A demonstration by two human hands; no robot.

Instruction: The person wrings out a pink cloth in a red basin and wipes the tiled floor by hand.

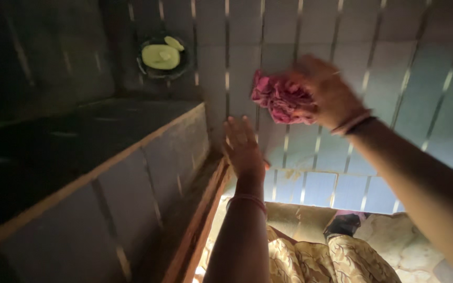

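- Right hand (327, 93): raised against the tiled wall (425, 68) at about 1 o'clock in the view, fingers clenched around a bunched pink cloth (281, 98); the outline is blurred.
- Pink cloth: crumpled into a wad, pressed between the right hand and the wall, protruding from the hand toward 9 o'clock; it lies just above and to the right of the left hand.
- Left hand (243, 147): near the centre of the view, fingers extended and spread, palm laid flat toward the wall; it grasps nothing. It sits at about 7 o'clock from the cloth, near it but apart.
- Wrists: a thin pink band (247, 199) circles the left wrist; a pale band and a dark band (353, 124) circle the right wrist.
- Tiled wall: pale blue-grey square tiles with light joints, filling the upper right half of the view.
- Ledge (79, 152): a dark slab with a lighter front edge, running from 8 o'clock up toward the centre, its tiled face below.
- Soap dish (162, 56): a dark round holder at about 11 o'clock, on the wall above the ledge, containing yellow-green soap pieces; well apart from both hands.
- Lower edge, 6 o'clock: patterned yellow garment (321, 259) and a stone floor (399, 246) lit from below.
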